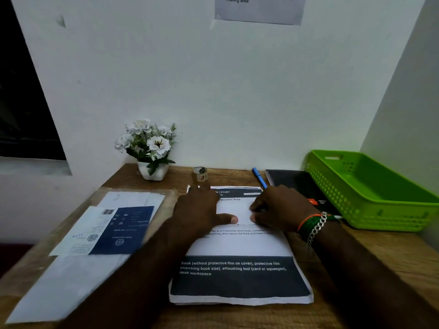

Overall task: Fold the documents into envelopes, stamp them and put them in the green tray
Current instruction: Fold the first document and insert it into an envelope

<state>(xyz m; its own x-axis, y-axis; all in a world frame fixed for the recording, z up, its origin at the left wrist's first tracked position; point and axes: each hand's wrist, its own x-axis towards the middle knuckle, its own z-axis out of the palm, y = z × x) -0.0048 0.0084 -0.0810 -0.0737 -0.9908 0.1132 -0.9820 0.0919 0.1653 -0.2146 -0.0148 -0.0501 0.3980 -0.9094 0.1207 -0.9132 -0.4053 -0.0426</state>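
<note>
Head view of a wooden desk (pixel 370 252) set into a corner of white walls. A stack of printed documents (pixel 240 279) lies at the middle of the desk, reaching its near edge. Both hands rest on the far part of the top sheet: the left hand (pixel 202 210) lies flat with fingers spread and thumb extended, released; the right hand (pixel 278 210) has its fingers bent down onto the paper, and whether it pinches the sheet cannot be told. A chain bracelet (pixel 317 227) and coloured bands circle the right wrist. The green tray (pixel 370 193) stands at the far right corner of the desk, against the side wall. A dark notebook (pixel 294 184) lies just beside the tray, with a blue pen (pixel 259 178) near its left edge. Envelopes and a blue leaflet (pixel 121 230) lie in a clear sleeve along the left edge. A white pot of white flowers (pixel 149 148) stands at the far edge, a small tape roll (pixel 200 174) to its right. A printed notice (pixel 259 8) is fixed on the back wall; a dark window opening (pixel 23 103) lies to the left
</note>
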